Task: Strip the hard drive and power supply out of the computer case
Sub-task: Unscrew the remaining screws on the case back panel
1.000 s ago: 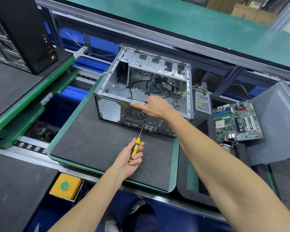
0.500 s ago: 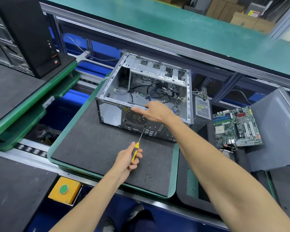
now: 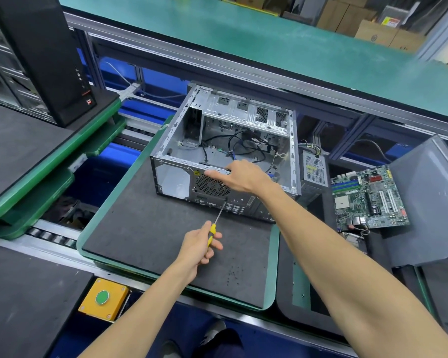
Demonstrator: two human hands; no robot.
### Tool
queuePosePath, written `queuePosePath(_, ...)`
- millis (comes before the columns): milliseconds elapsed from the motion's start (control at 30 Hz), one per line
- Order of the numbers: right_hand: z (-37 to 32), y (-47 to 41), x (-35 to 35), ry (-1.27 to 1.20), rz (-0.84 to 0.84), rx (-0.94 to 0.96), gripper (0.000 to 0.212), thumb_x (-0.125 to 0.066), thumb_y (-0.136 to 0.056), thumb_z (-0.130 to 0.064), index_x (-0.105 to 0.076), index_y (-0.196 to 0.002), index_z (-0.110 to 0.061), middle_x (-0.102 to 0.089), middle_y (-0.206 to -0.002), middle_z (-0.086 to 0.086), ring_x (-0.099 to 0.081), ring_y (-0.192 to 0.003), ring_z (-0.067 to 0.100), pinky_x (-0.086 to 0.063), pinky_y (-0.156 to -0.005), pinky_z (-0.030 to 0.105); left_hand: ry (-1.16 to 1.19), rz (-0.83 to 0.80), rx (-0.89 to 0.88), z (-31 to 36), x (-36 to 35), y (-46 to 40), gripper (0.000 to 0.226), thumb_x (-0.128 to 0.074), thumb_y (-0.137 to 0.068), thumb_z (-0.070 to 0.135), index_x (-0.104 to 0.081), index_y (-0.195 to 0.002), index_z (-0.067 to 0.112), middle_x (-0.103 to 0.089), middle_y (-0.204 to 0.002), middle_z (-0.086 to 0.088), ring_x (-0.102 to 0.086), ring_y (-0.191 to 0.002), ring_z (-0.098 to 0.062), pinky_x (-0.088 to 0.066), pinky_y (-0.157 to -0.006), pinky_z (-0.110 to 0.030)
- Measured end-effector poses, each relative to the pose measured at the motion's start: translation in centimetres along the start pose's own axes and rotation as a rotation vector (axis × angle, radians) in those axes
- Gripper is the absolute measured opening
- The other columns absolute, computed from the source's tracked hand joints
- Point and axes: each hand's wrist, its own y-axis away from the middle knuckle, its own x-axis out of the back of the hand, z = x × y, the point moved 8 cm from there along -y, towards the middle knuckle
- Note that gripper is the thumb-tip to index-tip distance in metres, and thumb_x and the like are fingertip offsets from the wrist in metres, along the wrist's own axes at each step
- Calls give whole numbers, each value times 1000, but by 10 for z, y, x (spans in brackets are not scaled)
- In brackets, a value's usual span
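Computer case (image 3: 225, 151) lies open-side up on the black mat (image 3: 153, 236). Right hand (image 3: 239, 177) rests along its near rim, while left hand (image 3: 201, 245) grips a screwdriver (image 3: 215, 223) angled up-right, tip touching the case's rear panel.

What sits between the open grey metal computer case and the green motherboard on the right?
In the head view, a grey perforated power supply box stands between the open grey metal computer case and the green motherboard, wires at its top.
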Motion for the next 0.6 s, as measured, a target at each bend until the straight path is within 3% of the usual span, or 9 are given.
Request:
queuePosePath(67,-1,1,1,-3,-1,-4,81,-31,-79,-94,-36,-58,-15,-41,-49,0,-46,-48,20,-35,-51,31,-25,15,-20,3,1,0,47,-44,-103,47,-68,-94,8,-55,-61,-1,-33,-40,-11,-20,-37,-19)
queuePosePath(133,-1,1,1,-10,-8,-9,82,-31,-79,-94,-36,-58,-15,-42,-49,0,-45,-48,21,-35,-51,30,-46,41,-60,7,5,1,39,-57,-96,50,-59,-95,11,-52,-62,1,-32,-42,-11,-21,-37,-21)
queuePosePath(200,-3,2,2,-2,0,-9,81,-30,-80,-93,-36,-58,-15,-42,-49,0,-45,-49,20,-34,-51,31,-57,72,-103,9,9,5,37,-71,-89,42,-54,-100,10,-56,-62,3,-33,-42,-11,-24,-36,-22)
queuePosePath(267,-5,5,7,25,58,-7,82,-27,-79,-94,-42,-58,-16,-48,-51,0,-51,-53,21,-37,-53,31,-38,92,-144,13,11,10,33,-73,-89,33,-55,-100,7,-65,-62,4,-36,-43,-11,-26,-37,-22)
queuePosePath(333,-5,14,19,-8,216,-10,78,-26,-79,-93,-60,-69,-24,-65,-65,-5,-62,-65,16,-44,-61,31,-55,113,-163,17,14,12,29,-66,-95,34,-57,-94,6,-71,-67,-1,-38,-42,-12,-29,-38,-22)
queuePosePath(400,-2,31,35,-211,484,-38,65,-35,-87,-81,-69,-78,-26,-73,-76,-9,-66,-72,8,-49,-67,28,-97,97,-143,19,13,13,38,-54,-102,39,-64,-91,4,-70,-65,-3,-40,-41,-12,-30,-38,-22)
queuePosePath(500,2,63,38,-616,788,-16,55,-43,-101,-47,-62,-66,-9,-68,-62,-3,-61,-57,9,-48,-57,32,-99,46,-62,15,8,12,48,-40,-106,41,-69,-89,6,-54,-56,1,-36,-41,-12,-24,-39,-21)
queuePosePath(600,3,101,20,-662,926,8,54,-45,-102,-26,-49,-54,-2,-50,-49,6,-47,-48,26,-38,-52,41,-90,33,-57,16,6,11,33,-53,-100,45,-60,-94,13,-47,-57,2,-32,-41,-12,-23,-39,-21)
